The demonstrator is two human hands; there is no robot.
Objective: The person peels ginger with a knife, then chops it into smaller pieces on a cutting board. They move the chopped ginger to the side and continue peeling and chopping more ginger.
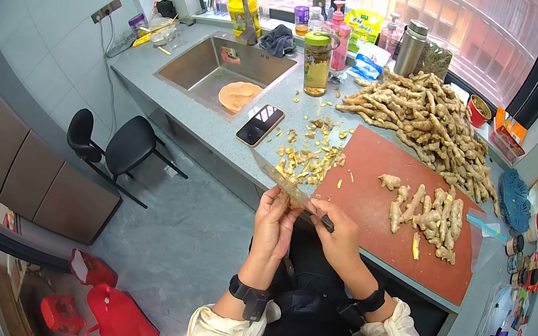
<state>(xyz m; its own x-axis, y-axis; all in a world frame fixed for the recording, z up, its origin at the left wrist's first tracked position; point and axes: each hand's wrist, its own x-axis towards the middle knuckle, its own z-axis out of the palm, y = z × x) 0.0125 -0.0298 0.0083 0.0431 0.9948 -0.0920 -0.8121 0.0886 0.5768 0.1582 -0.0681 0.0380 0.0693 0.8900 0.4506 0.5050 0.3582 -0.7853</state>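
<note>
My right hand [334, 232] is closed round the black handle of a kitchen knife [276, 175], its blade pointing up and left past my other hand. My left hand [273, 221] pinches a piece of ginger, mostly hidden by the fingers, against the blade near the counter's front edge. Just beyond lie ginger trimmings [311, 164], scattered on the counter. On the brown-red cutting board [368, 176] rest several ginger roots [427, 218] and a yellow cut piece [416, 245]. Behind the board rises a big heap of unpeeled ginger [423, 114].
A phone [260, 125] lies beside the sink [179, 71], which holds an orange dish [239, 96]. A green-lidded bottle [315, 67] stands behind the trimmings, with a steel thermos [411, 48] near the window. Jars and a blue mesh cloth [513, 199] line the right side.
</note>
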